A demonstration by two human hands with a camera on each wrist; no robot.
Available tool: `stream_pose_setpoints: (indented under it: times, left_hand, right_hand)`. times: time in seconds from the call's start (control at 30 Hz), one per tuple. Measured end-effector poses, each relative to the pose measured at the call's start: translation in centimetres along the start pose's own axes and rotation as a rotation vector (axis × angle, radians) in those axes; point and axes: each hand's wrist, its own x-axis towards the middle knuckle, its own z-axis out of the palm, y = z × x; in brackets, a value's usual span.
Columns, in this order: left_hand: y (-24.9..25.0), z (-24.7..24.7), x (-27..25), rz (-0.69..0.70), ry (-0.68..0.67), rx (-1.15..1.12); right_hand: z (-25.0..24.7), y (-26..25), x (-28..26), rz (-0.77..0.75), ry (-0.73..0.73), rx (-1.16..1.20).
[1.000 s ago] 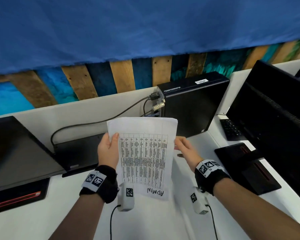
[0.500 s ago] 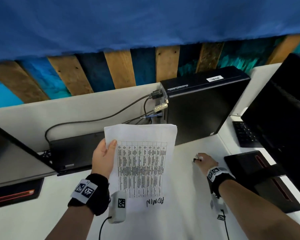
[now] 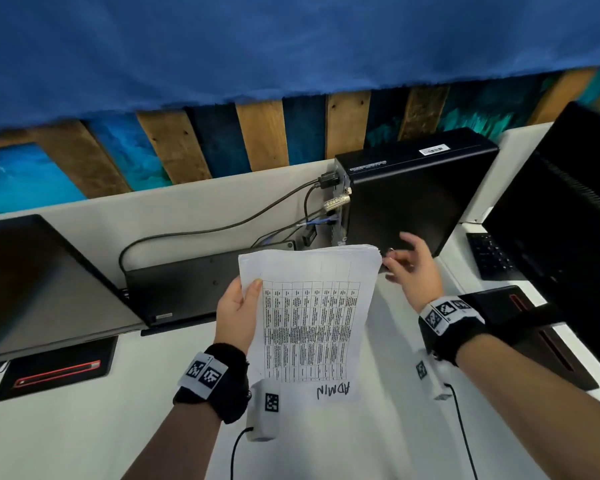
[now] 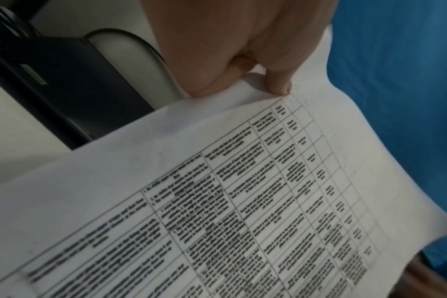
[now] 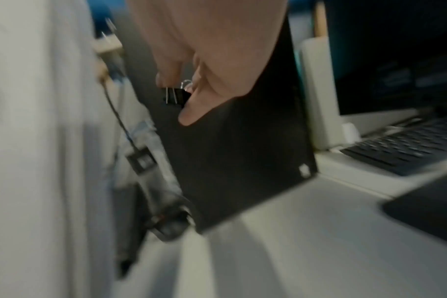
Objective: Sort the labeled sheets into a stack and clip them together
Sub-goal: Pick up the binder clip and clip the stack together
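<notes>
A stack of white sheets (image 3: 312,320) with a printed table and "ADMIN" handwritten at its near end is held up above the desk. My left hand (image 3: 238,315) grips its left edge, thumb on top (image 4: 278,84). My right hand (image 3: 413,268) is raised beside the stack's far right corner and pinches a small black binder clip (image 5: 175,95) with silver wire handles between thumb and fingers. In the head view the clip (image 3: 390,251) shows only as a small glint by the fingertips. The sheets (image 5: 38,121) fill the left of the blurred right wrist view.
A black desktop computer case (image 3: 406,195) with cables stands just behind the stack. A black keyboard lies upside down (image 3: 187,285) at left, beside a dark monitor (image 3: 32,282). Another monitor (image 3: 568,230), its stand and a keyboard (image 3: 489,254) sit on the white desk (image 3: 84,427) at right.
My right hand left the stack's right edge, went down to the desk at the right, picked up the binder clip and rose to the stack's far right corner. My left hand kept holding the sheets.
</notes>
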Motion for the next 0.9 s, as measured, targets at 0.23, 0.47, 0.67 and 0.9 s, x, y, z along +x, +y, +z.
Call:
stream_pose_setpoints:
  times: [0.23, 0.47, 0.67, 0.9]
  left_hand:
    - [-0.3, -1.1, -2.7, 0.001, 0.003, -0.075]
    - [-0.5, -2.0, -3.9, -0.010, -0.015, -0.104]
    - [-0.4, -2.5, -4.2, 0.019, -0.046, -0.114]
    - [-0.5, -2.7, -4.2, 0.015, -0.054, -0.114]
  right_hand:
    - [4.1, -12.2, -4.7, -0.367, -0.131, 0.087]
    - [9.5, -14.6, -8.8, -0.502, -0.447, -0.039]
    - [11.2, -14.6, -9.8, -0.521, -0.494, -0.174]
    - [11.4, -14.3, -9.8, -0.622, -0.427, -0.298]
